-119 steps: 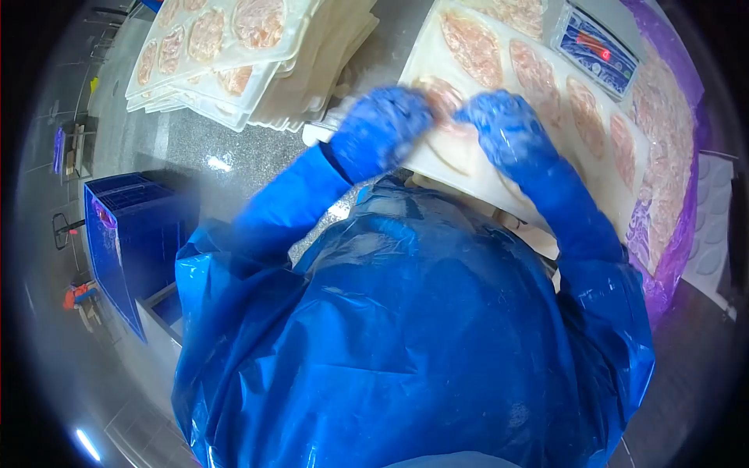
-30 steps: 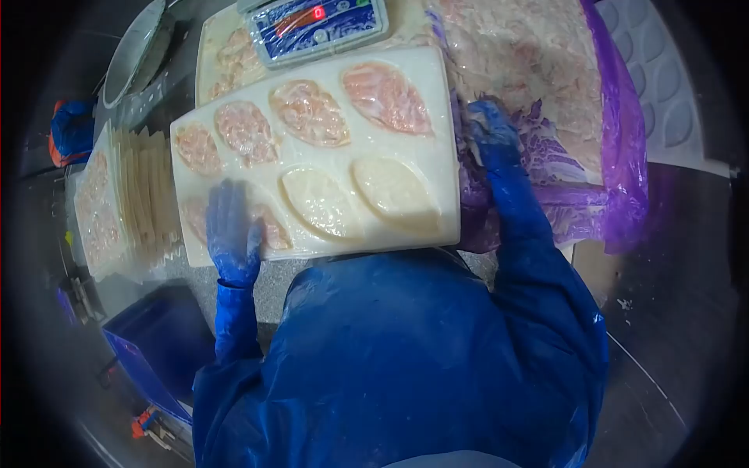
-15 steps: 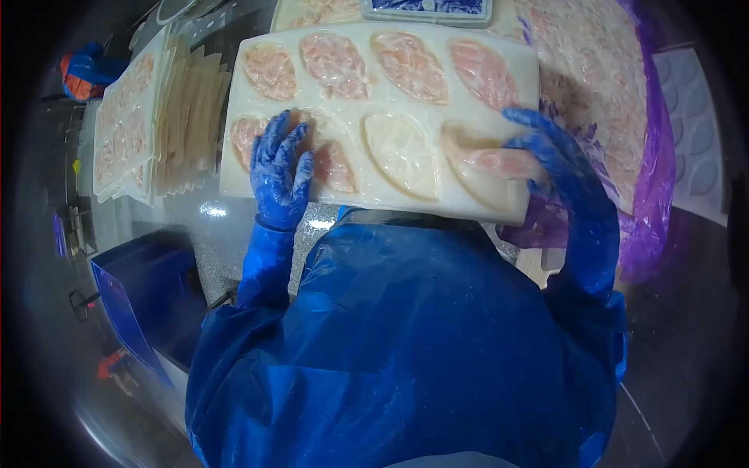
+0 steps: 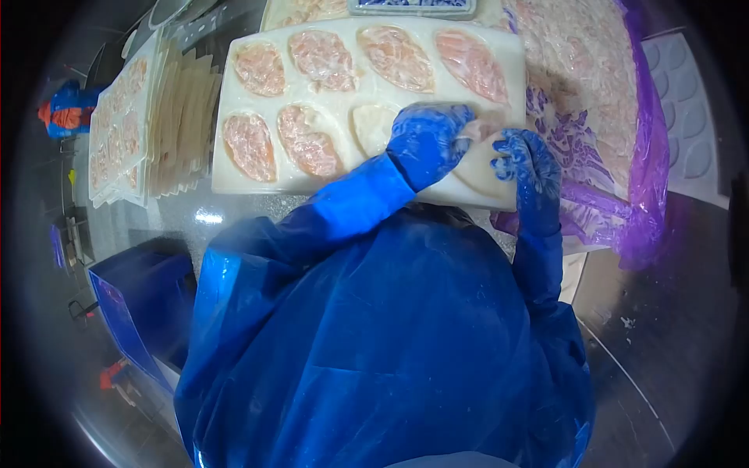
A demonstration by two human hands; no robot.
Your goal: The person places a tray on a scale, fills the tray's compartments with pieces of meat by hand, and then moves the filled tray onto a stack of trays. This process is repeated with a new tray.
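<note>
A white mould tray [image 4: 289, 102] lies in front of me, with pale pink meat pressed into several leaf-shaped hollows. My left hand [image 4: 429, 142], in a wet blue glove, is closed over the lower row, its fingertips on a piece of pale meat [image 4: 480, 131]. Close by on the right, my right hand [image 4: 528, 162] has curled fingers near the same piece, above the lower right hollow [image 4: 477, 173]. Part of the neighbouring hollow [image 4: 371, 127] shows beside my left hand.
Stacked sheets and filled trays [image 4: 125, 129] stand at left, above a blue bin [image 4: 144, 300]. At right lies a meat pile [image 4: 581, 70] in purple film [image 4: 649, 179], beyond it an unfilled mould [image 4: 686, 109]. A blue-rimmed scale [image 4: 412, 8] is at the top; a person [image 4: 69, 111] is far left.
My left hand has moved right from the lower left hollows to the piece of meat at the lower right. My right hand has curled in and shifted slightly down.
</note>
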